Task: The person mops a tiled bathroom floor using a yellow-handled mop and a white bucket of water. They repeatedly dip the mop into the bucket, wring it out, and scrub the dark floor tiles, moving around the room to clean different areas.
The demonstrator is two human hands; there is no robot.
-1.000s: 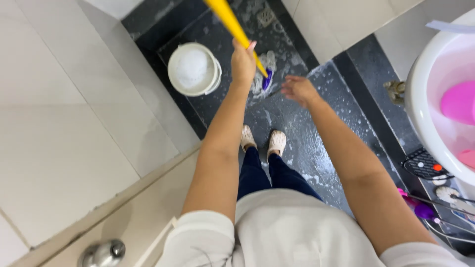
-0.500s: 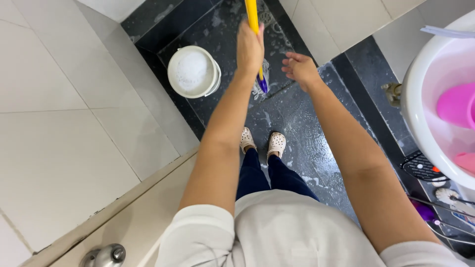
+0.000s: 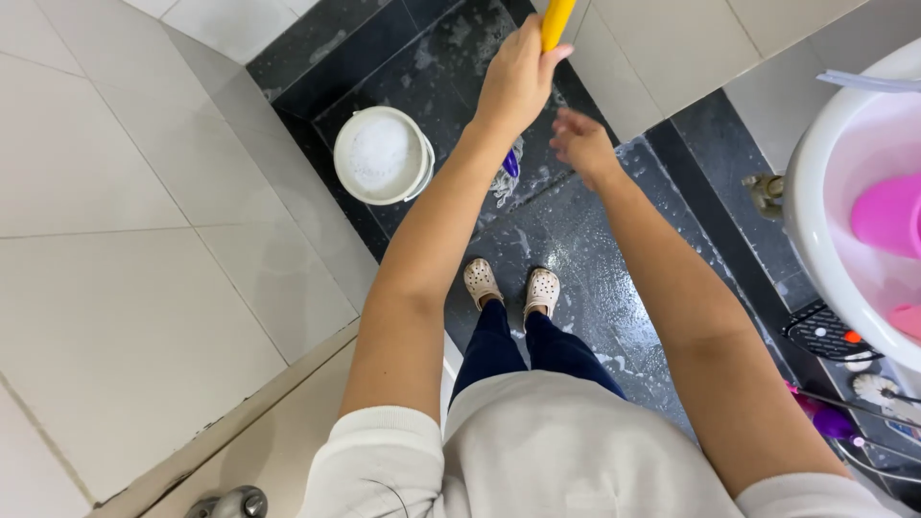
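Observation:
My left hand point(image 3: 516, 79) grips the yellow handle point(image 3: 555, 21) of a mop, which runs up out of the top of the view. The mop's blue collar and grey strands point(image 3: 507, 177) rest on the wet dark floor just below that hand. My right hand point(image 3: 580, 144) hovers a little to the right of the handle, fingers loosely apart, holding nothing and slightly blurred. A white bucket point(image 3: 383, 155) with foamy water stands on the floor left of the mop head.
White tiled walls close in at left and top right. A white basin point(image 3: 833, 192) holding a pink tub point(image 3: 887, 213) sits at the right edge, above a tap point(image 3: 766, 192). A rack of brushes point(image 3: 844, 384) lies lower right. My feet in pale clogs point(image 3: 510, 286) stand on soapy floor.
The mop handle has swung from tilted to nearly upright, and my left hand slid higher on it. My right hand has stayed off the handle, shifting slightly nearer to it.

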